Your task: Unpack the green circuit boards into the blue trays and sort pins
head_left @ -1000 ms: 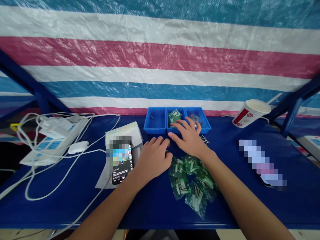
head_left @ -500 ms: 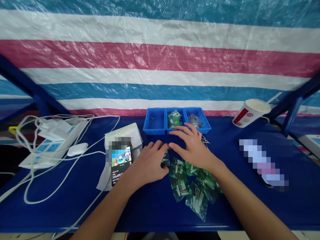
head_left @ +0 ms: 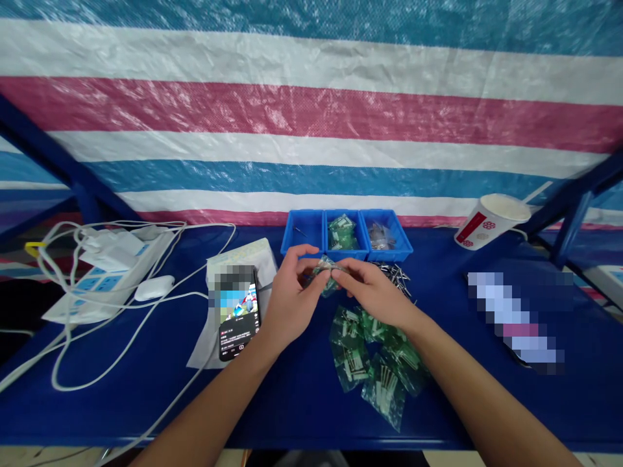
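Note:
Between my two hands is a small clear plastic bag (head_left: 327, 264) with a greenish tint; its contents are too small to make out. My left hand (head_left: 298, 292) pinches its left side with the thumb in front. From the other side my right hand (head_left: 372, 288) grips it between thumb and fingers. Below my right hand lie several filled plastic bags (head_left: 384, 389) with screws and pale pieces inside. Loose screws (head_left: 396, 275) are heaped just beyond that hand. Farther back stand three joined blue bins: a left bin (head_left: 305, 251) with one screw, a middle bin with green bags (head_left: 342, 232), and a right bin with clear bags (head_left: 380, 236).
On the left, a phone (head_left: 238, 324) leans on a tissue pack (head_left: 243, 259). White cables (head_left: 56, 344) tangle around a power strip (head_left: 104, 285) and a white case (head_left: 154, 287). A paper cup (head_left: 489, 220) and another phone (head_left: 516, 324) are to the right on the blue table (head_left: 292, 415).
Both hands have come together, and the small bag is lifted off the table between them. My right hand has closed from a spread pose. The other bags lie unmoved.

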Motion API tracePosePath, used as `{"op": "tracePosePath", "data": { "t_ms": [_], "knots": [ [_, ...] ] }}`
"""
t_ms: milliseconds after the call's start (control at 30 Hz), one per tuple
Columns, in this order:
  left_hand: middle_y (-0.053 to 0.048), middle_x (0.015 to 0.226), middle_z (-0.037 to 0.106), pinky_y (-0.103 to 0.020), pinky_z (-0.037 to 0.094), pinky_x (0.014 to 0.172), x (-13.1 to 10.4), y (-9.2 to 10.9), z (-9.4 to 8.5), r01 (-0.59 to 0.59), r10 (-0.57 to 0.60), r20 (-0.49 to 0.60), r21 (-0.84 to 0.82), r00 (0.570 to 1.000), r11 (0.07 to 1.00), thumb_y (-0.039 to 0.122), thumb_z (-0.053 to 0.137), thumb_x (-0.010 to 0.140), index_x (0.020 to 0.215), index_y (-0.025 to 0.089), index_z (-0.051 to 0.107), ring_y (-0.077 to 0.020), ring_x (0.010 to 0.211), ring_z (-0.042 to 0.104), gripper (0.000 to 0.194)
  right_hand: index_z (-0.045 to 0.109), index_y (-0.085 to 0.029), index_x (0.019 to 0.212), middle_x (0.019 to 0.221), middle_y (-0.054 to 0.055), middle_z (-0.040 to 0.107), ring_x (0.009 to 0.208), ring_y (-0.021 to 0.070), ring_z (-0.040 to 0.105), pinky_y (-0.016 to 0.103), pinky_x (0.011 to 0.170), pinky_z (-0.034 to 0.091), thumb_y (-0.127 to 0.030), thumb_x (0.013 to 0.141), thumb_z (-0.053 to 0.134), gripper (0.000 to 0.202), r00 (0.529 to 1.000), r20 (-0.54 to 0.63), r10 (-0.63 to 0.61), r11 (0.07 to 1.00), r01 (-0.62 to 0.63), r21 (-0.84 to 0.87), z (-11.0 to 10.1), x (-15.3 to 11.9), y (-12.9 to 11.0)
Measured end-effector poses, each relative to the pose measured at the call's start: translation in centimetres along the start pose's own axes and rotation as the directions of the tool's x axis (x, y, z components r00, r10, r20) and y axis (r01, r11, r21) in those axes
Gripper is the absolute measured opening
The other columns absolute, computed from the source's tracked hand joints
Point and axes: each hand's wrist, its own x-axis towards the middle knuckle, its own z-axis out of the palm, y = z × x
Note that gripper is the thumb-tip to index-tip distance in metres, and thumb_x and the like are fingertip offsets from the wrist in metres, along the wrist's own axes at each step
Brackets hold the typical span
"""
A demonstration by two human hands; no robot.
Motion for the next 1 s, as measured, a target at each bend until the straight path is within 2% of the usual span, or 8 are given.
{"op": "tracePosePath", "data": {
  "t_ms": [100, 200, 300, 433, 567, 667, 867, 1000],
  "knots": [
    [-0.005, 0.102, 0.069, -0.026, 0.048, 0.063, 0.1, -0.3, 0.4, 0.006, -0.021, -0.098, -0.146, 0.995, 0.989, 0.031, 0.064, 0.087, 0.122, 0.023, 0.046, -0.0147, 0.076, 0.064, 0.040, 0.061, -0.020, 0.078, 0.068, 0.000, 0.061, 0.058, 0.0133, 0.050, 0.029, 0.054, 0.039, -0.050, 0.094, 0.056, 0.034, 0.999, 0.013, 0.036, 0.994, -0.037, 0.100, -0.1, 0.0, -0.5],
    [-0.001, 0.094, 0.065, -0.023, 0.043, 0.055, 0.3, -0.9, 0.7, 0.052, -0.102, -0.200, -0.237, 0.974, 0.970, 0.040, 0.060, 0.091, 0.116, 0.024, 0.048, -0.0120, 0.069, 0.061, 0.033, 0.058, -0.020, 0.072, 0.064, 0.000, 0.061, 0.054, 0.0120, 0.048, 0.027, 0.051, 0.035, -0.052, 0.091, 0.060, 0.037, 0.996, -0.035, 0.088, 0.970, -0.078, 0.232, 0.0, 0.1, -0.7],
    [0.002, 0.073, 0.058, -0.022, 0.037, 0.050, 0.4, -1.5, 0.8, 0.137, -0.165, -0.077, -0.282, 0.983, 0.950, 0.054, 0.050, 0.096, 0.091, 0.020, 0.053, -0.0117, 0.060, 0.057, 0.034, 0.061, -0.020, 0.072, 0.064, -0.001, 0.061, 0.052, 0.0104, 0.046, 0.027, 0.050, 0.032, -0.053, 0.088, 0.063, 0.037, 0.991, -0.086, 0.107, 0.933, -0.070, 0.354, 0.3, 0.1, -0.7],
    [0.002, 0.062, 0.054, -0.023, 0.035, 0.049, 0.3, -1.7, 1.1, 0.132, -0.129, 0.030, -0.235, 0.991, 0.963, 0.057, 0.049, 0.096, 0.074, 0.019, 0.054, -0.0113, 0.056, 0.052, 0.045, 0.064, -0.019, 0.080, 0.068, -0.002, 0.062, 0.051, 0.0093, 0.043, 0.027, 0.050, 0.030, -0.050, 0.085, 0.067, 0.032, 0.984, -0.117, 0.133, 0.889, -0.066, 0.454, 1.1, 0.0, -0.9],
    [0.003, 0.059, 0.051, -0.025, 0.036, 0.052, 0.1, -1.7, 1.3, 0.123, -0.112, 0.061, -0.208, 0.992, 0.970, 0.051, 0.050, 0.097, 0.070, 0.019, 0.054, -0.0106, 0.053, 0.048, 0.042, 0.059, -0.020, 0.075, 0.066, -0.002, 0.060, 0.052, 0.0098, 0.043, 0.027, 0.051, 0.031, -0.051, 0.085, 0.067, 0.034, 0.986, -0.084, 0.141, 0.889, -0.089, 0.448, 1.3, -0.2, -1.1],
    [0.004, 0.058, 0.049, -0.025, 0.036, 0.054, -0.1, -1.7, 1.3, 0.124, -0.108, 0.086, -0.198, 0.990, 0.972, 0.049, 0.051, 0.097, 0.069, 0.019, 0.051, -0.0111, 0.055, 0.047, 0.041, 0.051, -0.021, 0.067, 0.059, -0.005, 0.051, 0.051, 0.0102, 0.041, 0.027, 0.051, 0.030, -0.056, 0.088, 0.063, 0.042, 0.993, -0.038, 0.114, 0.923, -0.092, 0.373, 1.2, -0.4, -1.2],
    [0.004, 0.059, 0.048, -0.025, 0.037, 0.055, -0.3, -1.2, 1.3, 0.078, -0.055, 0.112, -0.214, 0.992, 0.974, 0.050, 0.048, 0.098, 0.069, 0.019, 0.050, -0.0113, 0.055, 0.047, 0.042, 0.047, -0.022, 0.060, 0.054, -0.006, 0.041, 0.050, 0.0112, 0.035, 0.029, 0.054, 0.033, -0.055, 0.097, 0.050, 0.049, 0.997, -0.018, -0.073, 0.959, 0.075, 0.274, 1.5, -0.5, -1.3],
    [0.004, 0.058, 0.048, -0.026, 0.037, 0.056, -0.4, -1.1, 1.4, 0.048, -0.012, 0.159, -0.224, 0.987, 0.973, 0.051, 0.048, 0.098, 0.071, 0.019, 0.050, -0.0114, 0.055, 0.046, 0.041, 0.045, -0.023, 0.057, 0.054, -0.005, 0.039, 0.051, 0.0117, 0.036, 0.028, 0.055, 0.034, -0.057, 0.095, 0.052, 0.052, 0.991, -0.071, -0.114, 0.957, 0.128, 0.260, 1.7, -0.5, -1.4]
  ]
}}
